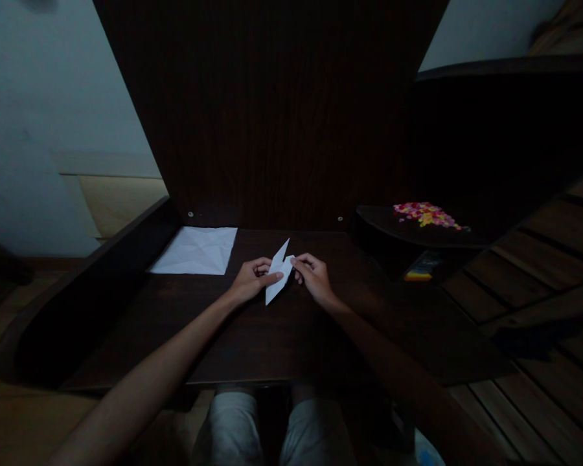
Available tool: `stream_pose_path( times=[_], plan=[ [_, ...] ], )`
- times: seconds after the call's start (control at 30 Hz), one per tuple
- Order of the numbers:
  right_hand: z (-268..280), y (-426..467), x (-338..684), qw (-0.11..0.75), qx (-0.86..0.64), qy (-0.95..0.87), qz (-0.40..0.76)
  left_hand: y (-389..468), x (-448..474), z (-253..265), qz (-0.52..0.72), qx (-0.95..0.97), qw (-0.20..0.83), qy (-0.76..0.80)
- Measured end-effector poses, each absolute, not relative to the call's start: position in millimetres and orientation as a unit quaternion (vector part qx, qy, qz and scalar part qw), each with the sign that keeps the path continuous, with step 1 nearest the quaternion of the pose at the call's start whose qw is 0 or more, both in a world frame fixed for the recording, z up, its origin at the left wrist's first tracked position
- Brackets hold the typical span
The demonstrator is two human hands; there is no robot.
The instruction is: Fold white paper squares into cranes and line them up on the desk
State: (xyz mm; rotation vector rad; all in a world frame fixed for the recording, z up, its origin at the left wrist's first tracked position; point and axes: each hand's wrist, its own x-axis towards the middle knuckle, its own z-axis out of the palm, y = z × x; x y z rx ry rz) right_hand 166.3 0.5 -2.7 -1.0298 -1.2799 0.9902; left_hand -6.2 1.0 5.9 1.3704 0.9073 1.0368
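A folded piece of white paper (278, 264) with pointed ends is held above the dark wooden desk (272, 349). My left hand (252, 279) grips its left side, thumb on top and fingers underneath. At the paper's right edge, my right hand (312, 275) pinches a small flap between thumb and fingertips. The far point sticks up and away, while the near point angles down toward me. My left fingers are partly hidden behind the paper.
A creased white sheet (199, 251) lies flat at the desk's back left. On the raised shelf (379, 223) to the right rests a pile of small colourful pieces (427, 215). Below it sits a rainbow-coloured item (420, 268). A tall dark panel (272, 116) closes off the back.
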Motion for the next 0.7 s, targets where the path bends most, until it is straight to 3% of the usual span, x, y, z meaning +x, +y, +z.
stream_pose_path(
  times=[0.53, 0.7],
  plan=[
    [-3.2, 2.4, 166.4, 0.596, -0.393, -0.502, 0.487, 3.9, -7.5, 2.9, 0.46, 0.586, 0.532, 0.403],
    [-2.7, -0.3, 165.1, 0.59, -0.404, -0.538, 0.447, 4.1, -7.7, 3.4, 0.469, 0.59, 0.515, 0.408]
  ],
)
